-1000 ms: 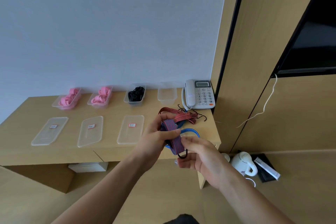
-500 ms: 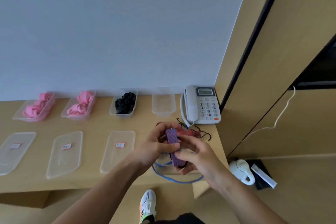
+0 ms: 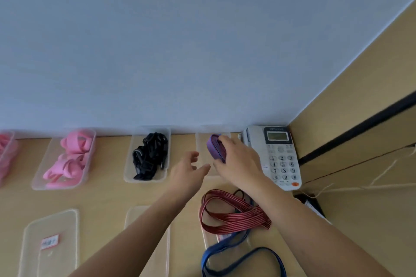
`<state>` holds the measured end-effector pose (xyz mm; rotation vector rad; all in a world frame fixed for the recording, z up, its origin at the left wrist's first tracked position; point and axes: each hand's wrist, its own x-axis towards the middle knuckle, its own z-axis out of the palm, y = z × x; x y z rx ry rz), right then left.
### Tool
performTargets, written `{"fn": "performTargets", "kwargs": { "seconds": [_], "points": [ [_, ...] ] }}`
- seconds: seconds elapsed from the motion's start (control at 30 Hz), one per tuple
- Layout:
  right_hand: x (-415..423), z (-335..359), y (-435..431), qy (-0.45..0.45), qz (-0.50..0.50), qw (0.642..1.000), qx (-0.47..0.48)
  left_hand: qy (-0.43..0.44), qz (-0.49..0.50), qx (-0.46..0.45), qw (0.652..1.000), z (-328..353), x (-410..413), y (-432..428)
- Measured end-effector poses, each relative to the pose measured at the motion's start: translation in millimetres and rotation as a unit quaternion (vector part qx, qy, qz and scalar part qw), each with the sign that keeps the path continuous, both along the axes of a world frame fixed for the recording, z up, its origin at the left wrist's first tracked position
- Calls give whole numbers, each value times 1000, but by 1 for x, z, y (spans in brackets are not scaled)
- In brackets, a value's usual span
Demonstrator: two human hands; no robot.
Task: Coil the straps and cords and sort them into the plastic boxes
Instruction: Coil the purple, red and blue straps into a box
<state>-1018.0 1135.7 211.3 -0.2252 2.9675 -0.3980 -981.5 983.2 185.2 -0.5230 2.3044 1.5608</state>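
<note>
Carried from mid-air, the coiled strap (image 3: 215,146) is entering the back-edge box (image 3: 201,141), right hand (image 3: 239,165) gripping it, left hand (image 3: 188,172) open.

Coiled purple strap (image 3: 215,147), gripped under the right hand (image 3: 238,164) within the rim of a clear plastic box (image 3: 201,141). Just left of the relaxed left hand (image 3: 186,168), tangled black straps (image 3: 148,155) filling a second box (image 3: 128,177); farther left, pink straps (image 3: 72,157) heaped in a third box (image 3: 38,183). Nearer than both hands, below the right forearm, red striped strap (image 3: 231,216) in loose flat loops on the surface (image 3: 108,195); nearer still, blue cord (image 3: 225,252) sprawled uncoiled.
</note>
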Motion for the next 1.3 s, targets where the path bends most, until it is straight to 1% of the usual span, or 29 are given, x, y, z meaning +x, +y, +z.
{"fn": "performTargets", "kwargs": {
  "seconds": [0.07, 0.13, 0.23, 0.3, 0.37, 0.5, 0.57, 0.63, 0.7, 0.73, 0.8, 0.87, 0.9, 0.93, 1.0, 1.07, 1.13, 1.23, 1.3],
  "points": [
    [-26, -16, -15, -9, 26, 998, 52, -15, -11, -19, 1000, -11, -13, 1],
    [-41, -34, -27, -10, 46, 994, 95, -23, -11, -12, 1000, -22, -22, -2],
    [-50, -53, -35, -13, 73, 983, 167, -39, -20, -11, 999, -36, -29, -8],
    [-50, -60, -35, -3, 76, 978, 197, -43, -28, -8, 999, -41, -30, -11],
    [-49, -64, -32, -4, 69, 975, 213, -37, -36, -15, 999, -42, -32, -12],
    [-50, -69, -30, 3, 48, 975, 216, -35, -32, -32, 998, -39, -31, -7],
    [-50, -69, -29, 4, 55, 975, 215, -36, -23, -41, 998, -36, -29, -5],
    [-47, -63, -26, 0, 63, 977, 204, -34, -10, -57, 998, -30, -25, -2],
    [-42, -51, -16, 27, 64, 984, 165, -16, 4, -91, 996, -23, -20, 2],
    [-36, -45, -7, 56, 61, 989, 123, 3, 10, -110, 994, -21, -16, 3],
    [-14, -37, 16, 127, 42, 991, 4, 52, 13, -144, 988, -18, -3, 7],
    [26, -38, 46, 199, 9, 974, -110, 97, 5, -167, 981, -16, 21, 13],
    [51, -42, 61, 214, -3, 966, -144, 116, 2, -172, 978, -17, 35, 15],
    [77, -47, 75, 213, -12, 963, -167, 134, 0, -171, 976, -18, 52, 18],
    [124, -61, 96, 184, -13, 964, -191, 167, -12, -177, 970, -20, 85, 24],
    [161, -75, 110, 153, 13, 970, -189, 195, -43, -210, 957, -26, 115, 30],
    [187, -86, 120, 114, 59, 974, -185, 208, -78, -239, 945, -34, 142, 37],
    [207, -91, 129, 31, 132, 979, -154, 153, -134, -262, 943, -42, 178, 47],
    [214, -92, 132, 5, 156, 981, -116, 111, -164, -274, 941, -45, 194, 53]
  ]
}}
